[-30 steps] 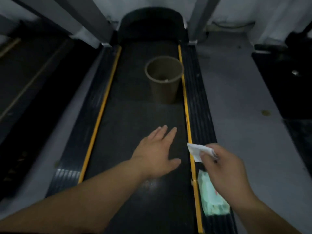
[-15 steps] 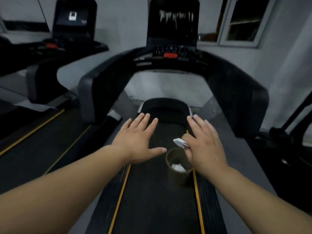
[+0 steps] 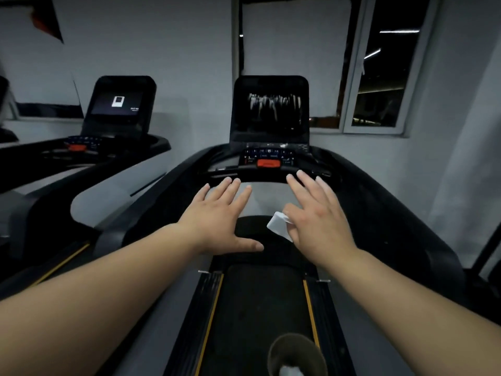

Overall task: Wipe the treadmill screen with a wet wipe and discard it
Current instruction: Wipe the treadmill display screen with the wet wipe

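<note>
Big black treadmill (image 3: pixel 401 229) with a glossy dark upright screen (image 3: pixel 269 107), streaked with pale smears. Left hand (image 3: pixel 217 221) is spread flat, holding nothing. Right hand (image 3: pixel 317 221) has fingers extended, thumb pinching a small folded white wet wipe (image 3: pixel 279 227) well below the screen.

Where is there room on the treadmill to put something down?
The black belt lies bare between its two yellow stripes, from the bin up to the front hood. Near the bin it is crowded. The left hand and right hand, pinching the wipe, hover before the console.
</note>
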A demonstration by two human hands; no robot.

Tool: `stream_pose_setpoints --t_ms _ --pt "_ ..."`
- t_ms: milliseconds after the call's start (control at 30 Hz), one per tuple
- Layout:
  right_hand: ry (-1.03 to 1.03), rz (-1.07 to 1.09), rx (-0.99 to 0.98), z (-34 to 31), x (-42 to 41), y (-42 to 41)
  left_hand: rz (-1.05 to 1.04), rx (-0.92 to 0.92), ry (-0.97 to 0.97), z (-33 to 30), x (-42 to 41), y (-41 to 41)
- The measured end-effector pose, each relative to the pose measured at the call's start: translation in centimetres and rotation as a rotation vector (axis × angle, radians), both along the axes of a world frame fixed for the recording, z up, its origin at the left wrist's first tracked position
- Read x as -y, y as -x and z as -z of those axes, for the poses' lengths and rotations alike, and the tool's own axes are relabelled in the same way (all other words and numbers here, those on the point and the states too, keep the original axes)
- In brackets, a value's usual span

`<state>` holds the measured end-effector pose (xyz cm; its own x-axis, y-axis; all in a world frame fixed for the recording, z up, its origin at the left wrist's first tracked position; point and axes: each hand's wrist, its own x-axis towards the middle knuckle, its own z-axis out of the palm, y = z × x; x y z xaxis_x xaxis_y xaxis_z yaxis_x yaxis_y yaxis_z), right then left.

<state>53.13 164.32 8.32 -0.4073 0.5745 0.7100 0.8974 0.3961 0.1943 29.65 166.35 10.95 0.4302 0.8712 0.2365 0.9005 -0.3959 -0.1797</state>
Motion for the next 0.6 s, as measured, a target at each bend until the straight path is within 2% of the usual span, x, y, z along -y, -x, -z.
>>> stream_pose_setpoints --t_ms 267,467,600 --pt "0.035 0.0 0.03 -12.6 -21.3 -4.2 -0.06 0.027 0.053 -12.9 -21.5 -4.2" --pt "0.054 -0.009 0.043 -21.5 -30.5 -4.3 -0.037 0.025 0.024 -22.2 -30.3 -5.3" --pt "0.05 -0.03 0.04 -25.4 -35.6 -2.9 -0.02 0.04 0.017 -26.0 -34.6 -3.9"
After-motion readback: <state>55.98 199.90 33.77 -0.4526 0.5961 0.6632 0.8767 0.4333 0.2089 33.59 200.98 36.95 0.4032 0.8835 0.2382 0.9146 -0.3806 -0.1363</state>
